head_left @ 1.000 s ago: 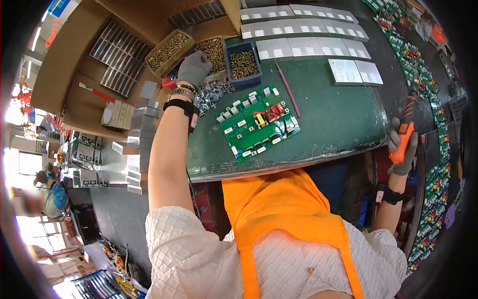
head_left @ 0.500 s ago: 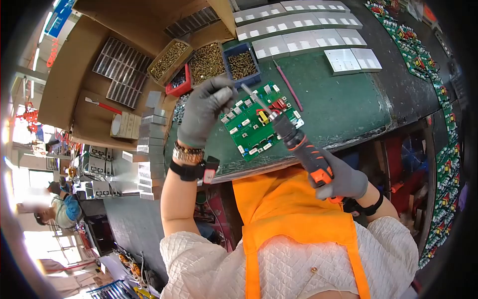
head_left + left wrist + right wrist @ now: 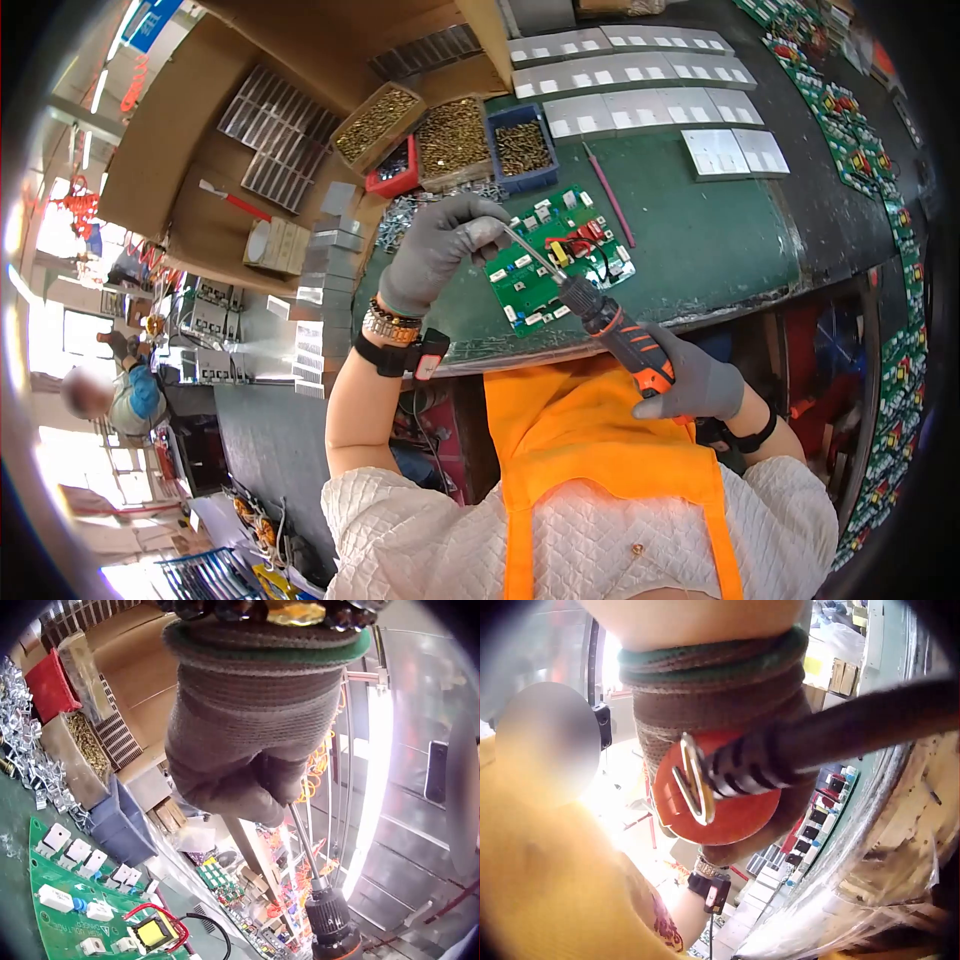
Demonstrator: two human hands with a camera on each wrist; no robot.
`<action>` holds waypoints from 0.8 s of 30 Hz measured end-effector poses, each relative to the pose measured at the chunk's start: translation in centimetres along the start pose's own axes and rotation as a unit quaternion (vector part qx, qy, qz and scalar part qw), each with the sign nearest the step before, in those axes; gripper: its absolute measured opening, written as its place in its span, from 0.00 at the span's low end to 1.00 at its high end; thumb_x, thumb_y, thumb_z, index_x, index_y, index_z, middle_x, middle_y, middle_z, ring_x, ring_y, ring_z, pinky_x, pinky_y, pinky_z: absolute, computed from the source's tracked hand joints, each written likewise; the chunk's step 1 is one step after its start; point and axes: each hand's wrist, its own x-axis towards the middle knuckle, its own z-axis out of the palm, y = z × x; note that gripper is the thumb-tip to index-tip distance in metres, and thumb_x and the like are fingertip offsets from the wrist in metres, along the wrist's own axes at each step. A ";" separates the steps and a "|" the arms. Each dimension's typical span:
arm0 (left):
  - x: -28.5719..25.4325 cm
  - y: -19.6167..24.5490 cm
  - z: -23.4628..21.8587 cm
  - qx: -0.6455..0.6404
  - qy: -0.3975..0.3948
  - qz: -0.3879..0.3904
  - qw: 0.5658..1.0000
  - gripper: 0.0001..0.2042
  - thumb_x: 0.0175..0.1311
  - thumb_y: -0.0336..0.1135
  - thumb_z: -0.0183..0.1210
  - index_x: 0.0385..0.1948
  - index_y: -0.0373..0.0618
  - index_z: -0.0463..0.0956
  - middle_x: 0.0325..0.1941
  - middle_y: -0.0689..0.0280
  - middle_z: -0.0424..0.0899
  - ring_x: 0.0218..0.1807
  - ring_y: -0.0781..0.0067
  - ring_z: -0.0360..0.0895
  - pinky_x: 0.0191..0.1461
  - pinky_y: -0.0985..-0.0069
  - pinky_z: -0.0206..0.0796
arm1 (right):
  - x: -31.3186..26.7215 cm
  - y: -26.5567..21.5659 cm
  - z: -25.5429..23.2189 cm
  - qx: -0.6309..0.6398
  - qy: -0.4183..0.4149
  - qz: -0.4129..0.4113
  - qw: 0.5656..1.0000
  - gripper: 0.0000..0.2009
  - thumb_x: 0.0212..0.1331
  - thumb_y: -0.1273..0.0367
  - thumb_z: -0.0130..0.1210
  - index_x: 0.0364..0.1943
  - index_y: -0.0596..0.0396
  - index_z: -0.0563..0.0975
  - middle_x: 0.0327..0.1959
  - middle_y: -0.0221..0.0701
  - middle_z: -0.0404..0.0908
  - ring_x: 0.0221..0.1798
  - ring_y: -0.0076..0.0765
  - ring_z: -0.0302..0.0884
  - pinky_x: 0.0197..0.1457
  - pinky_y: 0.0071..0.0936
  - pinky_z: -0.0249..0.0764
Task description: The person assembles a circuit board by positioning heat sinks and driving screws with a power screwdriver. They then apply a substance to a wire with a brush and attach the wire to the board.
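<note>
My gloved left hand [image 3: 435, 255] is raised over the near left edge of a green circuit board [image 3: 527, 297] on the table. Its thumb and fingers pinch together right at the tip of a long driver bit [image 3: 301, 836]; the fingers hide what small part they hold there. My gloved right hand [image 3: 703, 378] grips an orange and black electric screwdriver [image 3: 622, 338], its bit slanting up and left to the left fingertips. In the right wrist view the orange end of the screwdriver [image 3: 742, 817] shows, with a thick black cord at it.
Behind the board are bins of brass-coloured screws [image 3: 455, 140], a blue bin [image 3: 522, 180] and a red bin [image 3: 400, 183]. Loose metal clips [image 3: 395, 228] lie left. A pink pen-like tool [image 3: 610, 195] lies right of the board. Metal plates [image 3: 655, 118] line the back; more circuit boards [image 3: 835, 130] stand right.
My left hand has come from the screw bins to above the board. The right hand has brought the screwdriver in from the far right, and its bit now meets the left fingertips.
</note>
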 end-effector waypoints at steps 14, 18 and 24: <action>0.0 1.2 0.8 0.081 -0.049 -0.099 0.991 0.12 0.62 0.36 0.64 0.40 0.35 0.81 0.36 0.66 0.82 0.39 0.78 0.77 0.44 0.79 0.69 | 0.0 3.3 -0.5 0.178 -0.082 0.057 0.979 0.49 0.42 0.68 0.74 0.70 0.58 0.55 0.44 0.29 0.74 0.40 0.21 0.72 0.45 0.23 0.73; 3.4 2.6 3.7 0.102 -0.110 0.011 0.989 0.20 0.64 0.35 0.58 0.54 0.33 0.76 0.46 0.59 0.81 0.47 0.74 0.76 0.51 0.76 0.68 | -1.0 4.2 -0.6 0.124 -0.024 -0.007 0.992 0.49 0.43 0.67 0.74 0.70 0.58 0.55 0.42 0.27 0.74 0.42 0.20 0.71 0.47 0.22 0.71; 16.4 3.0 11.6 0.341 -0.156 0.114 0.920 0.39 0.56 0.52 0.65 0.65 0.35 0.64 0.66 0.52 0.70 0.67 0.57 0.67 0.71 0.66 0.57 | -4.1 5.6 -2.7 0.333 0.132 -0.103 0.928 0.46 0.39 0.77 0.68 0.68 0.54 0.56 0.34 0.28 0.75 0.33 0.22 0.75 0.38 0.24 0.74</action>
